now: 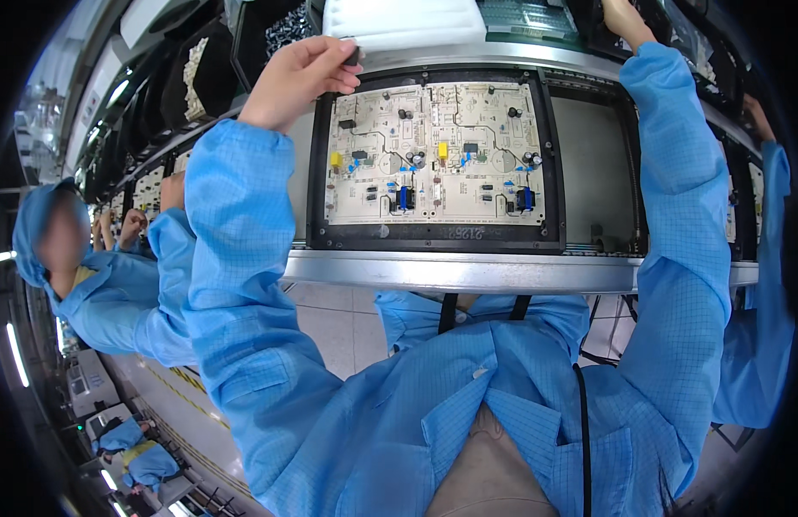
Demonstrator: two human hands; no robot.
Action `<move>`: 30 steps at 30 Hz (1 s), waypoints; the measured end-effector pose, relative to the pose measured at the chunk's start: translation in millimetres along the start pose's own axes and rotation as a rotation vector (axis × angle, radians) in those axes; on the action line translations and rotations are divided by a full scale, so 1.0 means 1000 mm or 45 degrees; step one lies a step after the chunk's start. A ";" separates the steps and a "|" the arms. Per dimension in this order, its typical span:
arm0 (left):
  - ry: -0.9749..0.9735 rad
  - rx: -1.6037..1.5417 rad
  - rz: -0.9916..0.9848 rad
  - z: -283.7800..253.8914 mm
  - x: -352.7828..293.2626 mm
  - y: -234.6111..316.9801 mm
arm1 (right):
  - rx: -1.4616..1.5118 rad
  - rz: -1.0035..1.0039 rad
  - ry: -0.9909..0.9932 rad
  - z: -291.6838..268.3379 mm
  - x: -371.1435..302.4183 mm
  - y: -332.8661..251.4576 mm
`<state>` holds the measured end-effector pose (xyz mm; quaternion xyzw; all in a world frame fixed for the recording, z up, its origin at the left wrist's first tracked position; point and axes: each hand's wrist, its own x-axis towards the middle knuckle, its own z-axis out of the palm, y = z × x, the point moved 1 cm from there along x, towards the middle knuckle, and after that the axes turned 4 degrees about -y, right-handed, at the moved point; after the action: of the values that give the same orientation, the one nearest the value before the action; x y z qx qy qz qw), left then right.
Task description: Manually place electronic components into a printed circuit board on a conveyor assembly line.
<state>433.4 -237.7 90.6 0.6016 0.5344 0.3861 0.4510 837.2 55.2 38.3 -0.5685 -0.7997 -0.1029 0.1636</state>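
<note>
My left hand (pixel 306 79) is raised over the far left corner of a black frame (pixel 433 239). Between its thumb and fingers it pinches a small black component (pixel 353 57), whose exact kind I cannot make out. Two cream circuit boards lie side by side in the frame: a left board (pixel 347 200) and a right board (pixel 468 207). Both carry yellow, blue and black parts, and a dark part (pixel 346 124) sits near the left board's upper left. At the far right, my right hand (pixel 624 21) reaches among dark bins; its fingers are mostly cut off by the picture's edge.
A metal rail (pixel 468 270) runs along the near side of the line. Beyond the frame stand a white foam tray (pixel 403 24), a green tray (pixel 530 19) and a black bin of dark parts (pixel 288 34). Co-workers in blue sit close on the left (pixel 97 293) and right (pixel 765 284).
</note>
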 end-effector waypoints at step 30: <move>-0.214 1.039 0.258 0.093 0.045 -0.064 | 0.915 -0.096 0.149 -0.068 -0.169 -0.024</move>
<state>508.6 -203.5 1.6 0.8095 0.5430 0.1351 0.1778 875.6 -124.5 37.5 -0.4379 -0.7945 0.1463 0.3945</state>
